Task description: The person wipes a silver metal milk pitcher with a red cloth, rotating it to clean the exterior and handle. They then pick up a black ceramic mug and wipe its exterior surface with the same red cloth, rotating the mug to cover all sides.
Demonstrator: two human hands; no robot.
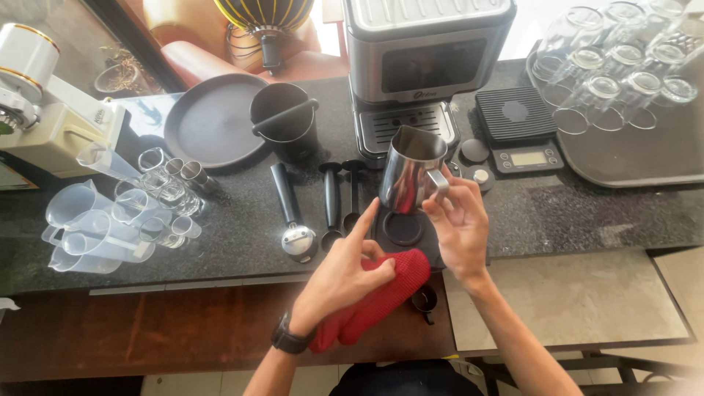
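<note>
Right hand [460, 224] is closing its grip on the handle of the polished steel milk pitcher [411, 174], holding it upright above the black tamping mat [403, 229]. Left hand [345, 273] is clutching the red waffle-weave cloth [381, 297], forefinger extending toward the pitcher's base, just up-right of it over the dark worktop [572, 213].

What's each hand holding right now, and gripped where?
Right hand holds the steel milk jug by its handle, off the counter. Left hand grips a red cloth bunched under the palm, index finger pointing toward the jug.
</note>
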